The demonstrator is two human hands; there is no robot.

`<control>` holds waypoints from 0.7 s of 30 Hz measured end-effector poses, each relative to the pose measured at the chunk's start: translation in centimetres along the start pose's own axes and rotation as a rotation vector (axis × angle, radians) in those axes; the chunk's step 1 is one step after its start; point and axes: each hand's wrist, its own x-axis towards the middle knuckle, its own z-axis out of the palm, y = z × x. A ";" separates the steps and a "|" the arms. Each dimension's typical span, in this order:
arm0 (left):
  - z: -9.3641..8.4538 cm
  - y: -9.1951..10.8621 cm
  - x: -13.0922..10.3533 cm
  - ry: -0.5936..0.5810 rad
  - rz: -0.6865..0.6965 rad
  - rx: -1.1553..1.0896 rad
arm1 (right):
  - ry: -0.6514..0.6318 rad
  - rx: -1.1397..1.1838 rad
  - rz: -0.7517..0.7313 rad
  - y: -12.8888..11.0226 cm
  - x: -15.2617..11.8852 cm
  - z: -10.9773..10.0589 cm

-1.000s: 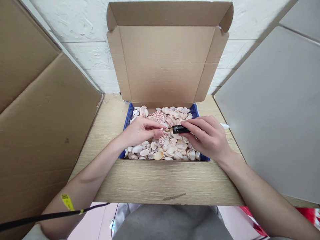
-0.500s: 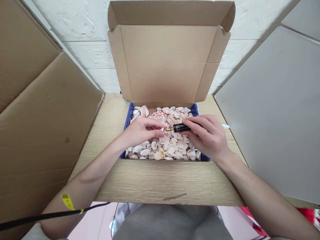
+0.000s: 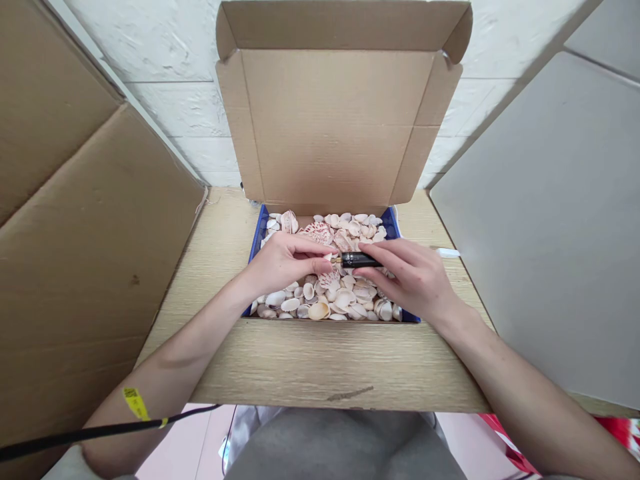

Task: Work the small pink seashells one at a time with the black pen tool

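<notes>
Between the thumb and fingers of my left hand (image 3: pixel 287 262) is a small white seashell (image 3: pixel 329 257), mostly covered by the fingertips. My right hand (image 3: pixel 413 277) grips a black pen-shaped mini drill (image 3: pixel 356 259) with a brass-coloured tip. The drill lies nearly level and points left, its tip right at the shell; whether the bit has entered the shell is too small to tell. Both hands are above a shallow blue-sided cardboard box (image 3: pixel 256 241) full of loose seashells (image 3: pixel 345 298), white, cream and some red-speckled scallops.
The box's open lid (image 3: pixel 335 127) stands up against the white wall. Tall cardboard (image 3: pixel 100 220) bounds the left and a grey panel (image 3: pixel 545 220) the right. A white stick-like object (image 3: pixel 447 253) lies right of the box. A black cable (image 3: pixel 90 433) with a yellow tag crosses my left forearm.
My right hand has moved slightly left with the mini drill, bringing its tip closer against the shell. Less of the brass tip shows now. My left hand stays nearly in place.
</notes>
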 end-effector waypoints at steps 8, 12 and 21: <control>0.2 -0.3 -0.1 -0.002 0.151 0.049 | -0.090 0.043 0.031 -0.3 -0.1 0.0; 0.2 -0.4 -0.1 0.017 0.191 0.033 | -0.080 0.079 0.042 -0.3 -0.2 0.0; 0.0 -0.1 0.1 0.031 0.223 -0.019 | -0.040 0.081 0.050 -0.2 -0.2 0.1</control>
